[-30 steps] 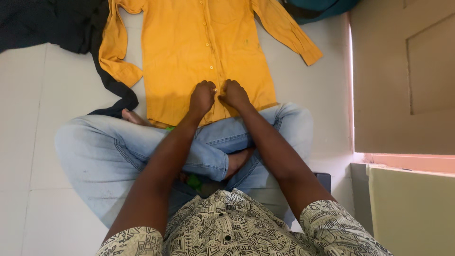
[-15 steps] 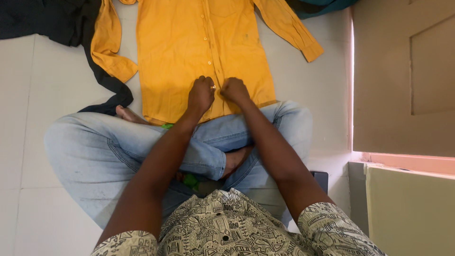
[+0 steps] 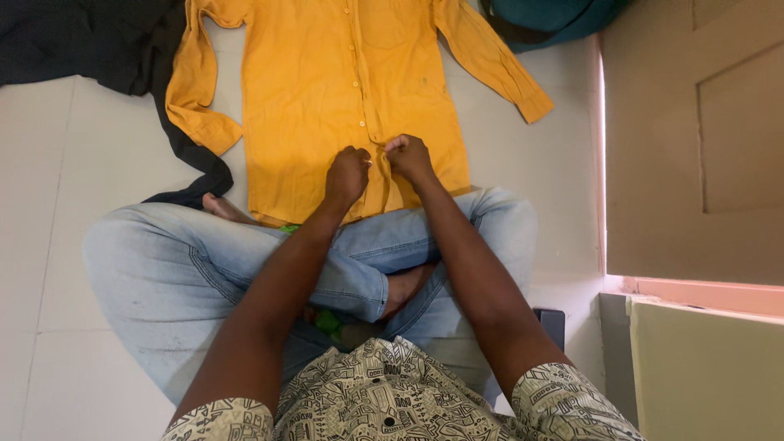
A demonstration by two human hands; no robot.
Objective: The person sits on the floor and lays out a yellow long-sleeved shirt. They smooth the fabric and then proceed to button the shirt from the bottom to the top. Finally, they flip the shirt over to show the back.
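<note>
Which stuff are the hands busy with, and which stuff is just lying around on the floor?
Busy with:
- yellow shirt, spread flat on the floor
- left hand and right hand, both pinching its button strip near the hem

Just lying around:
- black cloth, beside the shirt's sleeve
- teal bag, top edge
- dark flat thing by the knee

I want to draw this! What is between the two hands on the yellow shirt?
In the head view, the shirt's button strip runs between the left hand and right hand, both pinching it.
</note>
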